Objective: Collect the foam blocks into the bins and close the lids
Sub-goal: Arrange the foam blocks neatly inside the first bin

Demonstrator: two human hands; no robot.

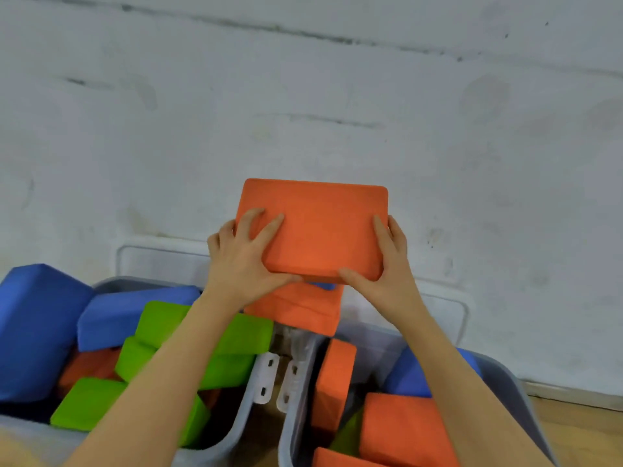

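Observation:
Both hands hold one orange foam block (323,227) up in front of the white wall, above the gap between two grey bins. My left hand (242,257) grips its left edge and my right hand (384,264) its right edge. A second orange block (296,311) lies just below it, across the bins' inner rims. The left bin (242,423) is piled with blue blocks (37,328) and green blocks (232,335), plus an orange one underneath. The right bin (515,396) holds orange blocks (404,429), a blue block (411,375) and a bit of green.
Two clear lids (161,257) stand open against the wall behind the bins, the right lid (451,308) behind the right bin. White latches (268,379) hang between the bins. Wooden floor (580,429) shows at the right.

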